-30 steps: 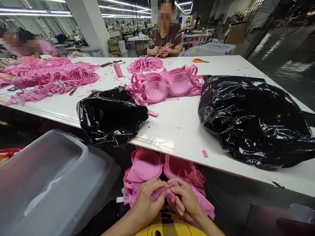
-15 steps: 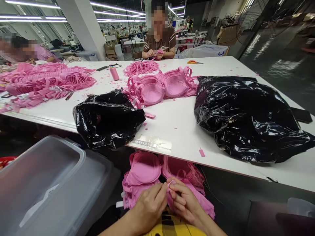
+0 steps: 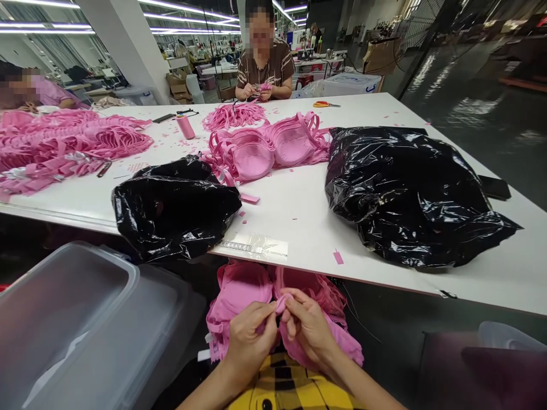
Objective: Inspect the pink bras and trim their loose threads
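Note:
Several pink bras (image 3: 245, 287) lie stacked in the lap, cups up, just under the table's front edge. My left hand (image 3: 254, 330) pinches a small folded piece of pink bra fabric (image 3: 282, 303) between thumb and forefinger. From the other side, my right hand (image 3: 310, 324) grips the same piece with its fingertips, the other fingers curled. The held piece is above the gap between the cups; whether it is a strap or the bra's middle I cannot tell. Both hands cover part of the stack.
On the white table (image 3: 307, 228) are a black plastic bag (image 3: 171, 210), a bigger full one (image 3: 410, 193), more pink bras (image 3: 273, 148), a thread cone (image 3: 185, 126) and scissors (image 3: 326, 104). A clear plastic bin (image 3: 132, 285) stands at left. A co-worker (image 3: 265, 68) sits opposite.
The view has shifted, so the table and bags appear further left. My hands have risen slightly, and more of the pink fabric shows between my fingertips.

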Motion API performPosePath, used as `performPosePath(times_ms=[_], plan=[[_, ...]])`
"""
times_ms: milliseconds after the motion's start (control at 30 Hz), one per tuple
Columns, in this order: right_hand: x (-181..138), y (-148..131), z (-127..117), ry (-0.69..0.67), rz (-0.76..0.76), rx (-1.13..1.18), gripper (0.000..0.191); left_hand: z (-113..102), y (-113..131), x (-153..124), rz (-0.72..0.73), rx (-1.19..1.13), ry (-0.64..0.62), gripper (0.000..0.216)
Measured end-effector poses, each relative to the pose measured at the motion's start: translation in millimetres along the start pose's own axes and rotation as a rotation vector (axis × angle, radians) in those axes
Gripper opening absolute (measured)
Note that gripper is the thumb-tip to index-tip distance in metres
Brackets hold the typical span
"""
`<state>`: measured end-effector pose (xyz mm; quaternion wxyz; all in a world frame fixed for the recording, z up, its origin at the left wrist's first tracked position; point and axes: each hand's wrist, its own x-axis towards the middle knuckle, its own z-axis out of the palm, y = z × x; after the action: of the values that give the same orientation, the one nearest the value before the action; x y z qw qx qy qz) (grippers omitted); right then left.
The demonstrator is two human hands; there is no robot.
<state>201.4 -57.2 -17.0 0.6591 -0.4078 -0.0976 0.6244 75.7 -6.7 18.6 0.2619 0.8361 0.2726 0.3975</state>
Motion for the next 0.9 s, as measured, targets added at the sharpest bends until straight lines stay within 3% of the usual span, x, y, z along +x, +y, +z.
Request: performPosePath(times_ms=[67,133,200,267,500,600,700,800,900], plan=[[-2,-2,2,0.025,-0.027,-0.047,0.034,1,-2,4,0.044,0.064,0.084,0.024],[-7,-3,6,-0.043,-0.068,-0.14,0.028,2,-3,6,0.142,0.154,0.161,0.029],[-11,-3,13,-0.113,-0.15,-0.243,0.027,4,-4,6,0.261,0.249,0.184,0.032],[-14,-3,21,-0.093,-0.241,-0.323,0.027,6,-4,6,0.345,0.315,0.182,0.031],[-3,4,33,0.048,-0.324,-0.306,0.027,12,-3,-2,0.335,0.392,0.174,0.031],[-5,-2,22,0.079,-0.369,-0.39,0.024,9,-1,-6,0.252,0.273,0.033,0.032],[-16,-15,6,0.062,-0.56,-0.705,0.019,1,3,-8,-0.071,-0.048,-0.088,0.025],[-28,-28,-10,-0.113,-0.79,-1.09,0.021,-7,8,-5,-0.37,-0.339,-0.192,0.035],[-34,-33,-19,-0.31,-0.87,-1.33,0.023,-7,13,0,-0.315,-0.389,-0.278,0.023]])
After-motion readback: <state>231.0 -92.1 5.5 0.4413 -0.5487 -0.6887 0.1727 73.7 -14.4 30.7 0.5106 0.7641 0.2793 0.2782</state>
